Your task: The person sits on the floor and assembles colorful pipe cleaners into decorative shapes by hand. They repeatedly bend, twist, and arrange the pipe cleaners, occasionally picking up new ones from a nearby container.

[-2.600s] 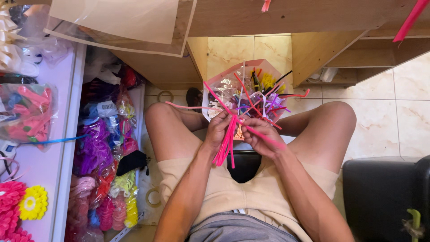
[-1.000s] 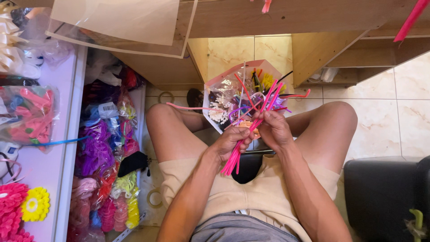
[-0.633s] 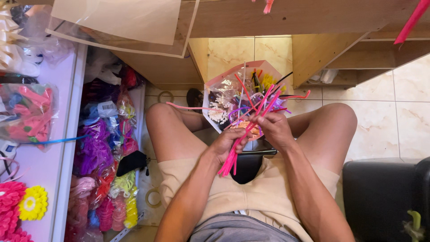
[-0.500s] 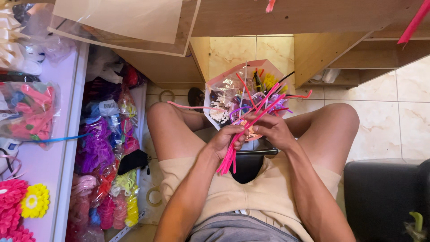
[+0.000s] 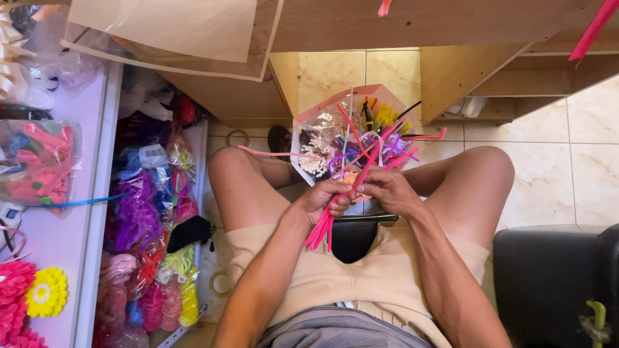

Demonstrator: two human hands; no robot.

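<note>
**Two hands on one bundle of pink stems, at the neck of a paper cone**

Several craft pieces lie at far left on the table (image 5: pixel 71 258): a clear bag of pink shapes (image 5: pixel 35 164) and, nearer the person, a yellow flower (image 5: pixel 45 293) beside pink ones. Just right of the table edge, packs of fuzzy stems (image 5: pixel 145 212) in purple, pink and yellow are stacked in a rack that runs down to the floor.

Between the person's bare knees, the left hand (image 5: pixel 322 200) is closed around the pink stems (image 5: pixel 320 229). Its fingers are wrapped tight about the middle of the bundle, and the loose ends hang below the fist over the front of a black seat (image 5: pixel 351 241). The right hand (image 5: pixel 387 192) touches the same bundle from the other side. Its fingers are curled in and gripping where the stems run up into the paper cone (image 5: pixel 309 122). The cone is pink-edged, tilts away from the person, and is stuffed with stems of many colours, some sticking out sideways.

The work looks to be at the gathering stage, with the stems bunched and held at the cone's neck. They are not visibly bound, though the fingers hide that spot. As a judgement, any further move here calls for one hand to keep its squeeze, since the springy stems would splay if both let go.

Farther right stands a black stool (image 5: pixel 548 277) on the tiled floor.
</note>
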